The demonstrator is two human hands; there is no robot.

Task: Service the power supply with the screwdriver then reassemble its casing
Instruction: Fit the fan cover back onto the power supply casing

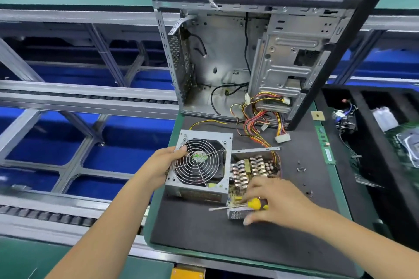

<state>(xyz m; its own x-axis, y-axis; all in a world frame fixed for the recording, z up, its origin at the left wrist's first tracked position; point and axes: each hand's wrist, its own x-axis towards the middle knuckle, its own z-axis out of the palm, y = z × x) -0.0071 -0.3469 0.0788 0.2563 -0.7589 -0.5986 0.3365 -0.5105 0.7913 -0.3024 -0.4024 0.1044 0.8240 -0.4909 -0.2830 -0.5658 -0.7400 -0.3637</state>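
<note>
The right hand [275, 199] is gripping the yellow-handled screwdriver [240, 205] at the near edge of the power supply [251, 172], its shaft lying level and pointing left, with fingers curled around the handle and fingertips reaching down to the metal base. In front of the power supply a wide strip of bare black mat [215, 233] is running to the near edge. The power supply is sitting open in the middle of that mat, its circuit board and coils showing. To its left, the left hand [163, 163] is grasping the fan cover [199, 165], thumb hooked over the grille, and holding it tilted up along the power supply's left side. To the right of the power supply several loose screws [301, 168] are lying well apart from it. Behind it, coloured wires [260, 120] are trailing back into the open computer case [260, 52], which is standing upright at the mat's far edge.
</note>
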